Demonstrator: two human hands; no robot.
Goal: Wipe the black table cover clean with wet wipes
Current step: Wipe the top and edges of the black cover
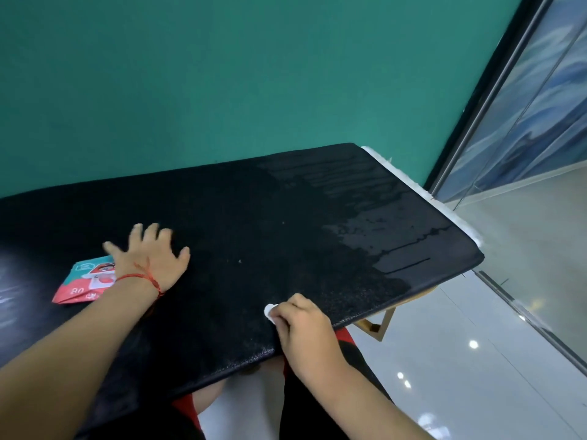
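Right hand (pixel 305 328): fingers curled round a wadded white wet wipe (pixel 270 311), only a small lobe poking out on the thumb side. It is pressed down on the black table cover (pixel 254 201), just inside the edge nearest me.

Left hand (pixel 152 258), across from the right hand and farther in: flat, fingers spread, palm down on the cover, holding nothing. I judge it's pinning the cover so it won't slide. Red string bracelet (pixel 139 276) on that wrist. Wipes pack (pixel 85 281) lies by the outer edge of the left hand, partly under the wrist: crinkly soft plastic, red and teal print.

Step, as I judge it: mid-wipe. Beyond and to the right of the right hand the cover shows wet streaks (pixel 381 236), glossy bands and blotches. Around and between both hands it looks matte, dry and dusty, with pale specks. Next move calls for firm flat pressure in overlapping strokes leftward over the dry zone, with the left hand and pack shifted out of the path.

Cover: grainy leather-like sheet, rounded corners, near edge drooping over the counter. White fuzzy padding (pixel 444 198) shows past its right end.
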